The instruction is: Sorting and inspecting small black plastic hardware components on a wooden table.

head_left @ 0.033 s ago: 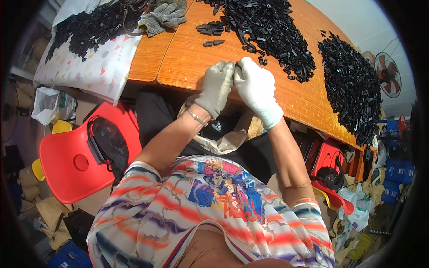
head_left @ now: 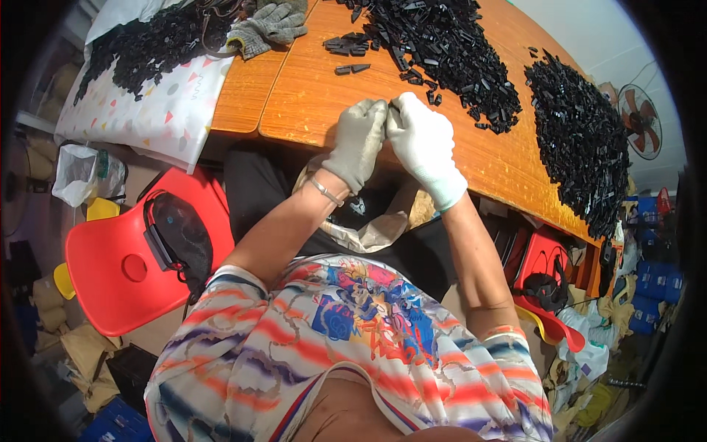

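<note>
Both my hands wear gloves and meet at the table's near edge. My left hand (head_left: 358, 144), in a greyish glove, is closed with its fingertips pinched together. Against it, my right hand (head_left: 426, 147), in a white glove, is closed too. A dark sliver shows between the fingertips, but the gloves hide what it is. Just beyond lie two small black plastic pieces (head_left: 352, 69), with a little group of the same pieces (head_left: 346, 44) behind them. Below my hands, an open sack (head_left: 372, 236) sits between my legs, with dark contents only partly visible.
On the wooden table (head_left: 309, 96) lie a large heap of black pieces (head_left: 442, 51) and another heap (head_left: 578, 140) at right. Grey work gloves (head_left: 269, 29) rest at the back left, near a patterned cloth (head_left: 162, 110). A red chair (head_left: 103, 258) holds a black bag (head_left: 180, 236).
</note>
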`<state>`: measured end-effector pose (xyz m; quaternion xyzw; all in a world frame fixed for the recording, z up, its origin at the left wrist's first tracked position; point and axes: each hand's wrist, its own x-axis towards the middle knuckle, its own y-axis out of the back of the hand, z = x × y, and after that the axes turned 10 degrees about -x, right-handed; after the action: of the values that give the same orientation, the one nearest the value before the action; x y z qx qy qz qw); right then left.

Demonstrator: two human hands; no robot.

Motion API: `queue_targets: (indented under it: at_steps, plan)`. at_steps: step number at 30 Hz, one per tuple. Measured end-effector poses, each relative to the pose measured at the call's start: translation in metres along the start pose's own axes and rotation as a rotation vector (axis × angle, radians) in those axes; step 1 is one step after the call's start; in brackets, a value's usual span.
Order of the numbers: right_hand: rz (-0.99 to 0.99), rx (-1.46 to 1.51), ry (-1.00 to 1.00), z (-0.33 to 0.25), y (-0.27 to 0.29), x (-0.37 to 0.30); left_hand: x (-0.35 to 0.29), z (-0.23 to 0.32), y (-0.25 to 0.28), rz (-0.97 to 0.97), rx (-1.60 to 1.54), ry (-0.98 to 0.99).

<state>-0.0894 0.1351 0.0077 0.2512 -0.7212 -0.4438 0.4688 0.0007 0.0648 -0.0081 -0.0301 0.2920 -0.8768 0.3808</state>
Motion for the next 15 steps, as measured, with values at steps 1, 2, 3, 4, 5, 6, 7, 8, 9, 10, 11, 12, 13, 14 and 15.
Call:
queue_targets:
  at_steps: [1,2,3,4,5,6,7,8,9,10,11,12,13,14,15]
  plan:
    - [-0.004,0.029,-0.049,0.0,-0.002,-0.002,0.0,0.0,0.0,0.013,-0.018,0.019]
    - [-0.009,0.062,-0.075,0.0,-0.003,-0.003,0.003,-0.002,0.002,0.017,-0.016,0.056]
    - [-0.009,0.061,-0.078,-0.002,-0.003,-0.002,0.006,-0.001,0.003,0.016,-0.015,0.059]
    - [-0.028,0.136,-0.183,-0.005,-0.003,-0.001,0.009,-0.001,0.004,-0.001,0.014,0.038]
    - [-0.047,0.212,-0.287,-0.006,-0.003,0.0,0.012,0.001,0.006,-0.018,0.043,0.017]
    - [-0.035,0.293,-0.321,-0.004,-0.005,0.004,0.017,0.004,0.007,-0.061,0.042,-0.011]
    - [-0.024,0.375,-0.354,-0.003,-0.005,0.008,0.017,0.007,0.008,-0.064,0.044,-0.012]
    - [-0.029,0.485,-0.394,0.0,-0.002,0.009,0.017,0.011,0.01,-0.153,0.089,-0.045]
    - [0.001,0.533,-0.388,0.004,-0.002,0.011,0.017,0.015,0.01,-0.24,0.134,-0.079]
    - [0.032,0.58,-0.382,0.008,-0.001,0.013,0.017,0.015,0.01,-0.266,0.117,-0.069]
    - [-0.006,0.722,-0.489,0.011,0.0,0.015,0.014,0.017,0.01,-0.266,0.118,-0.071]
    - [-0.008,0.724,-0.488,0.01,0.004,0.015,0.009,0.018,0.012,-0.23,0.121,0.0]
    - [-0.095,0.79,-0.495,0.01,0.009,0.013,0.006,0.02,0.015,-0.195,0.123,0.072]
    - [-0.182,0.855,-0.501,0.013,0.012,0.011,0.007,0.018,0.018,-0.158,0.114,0.079]
    - [-0.129,0.682,-0.149,0.019,0.013,0.005,0.007,0.015,0.022,-0.155,0.111,0.081]
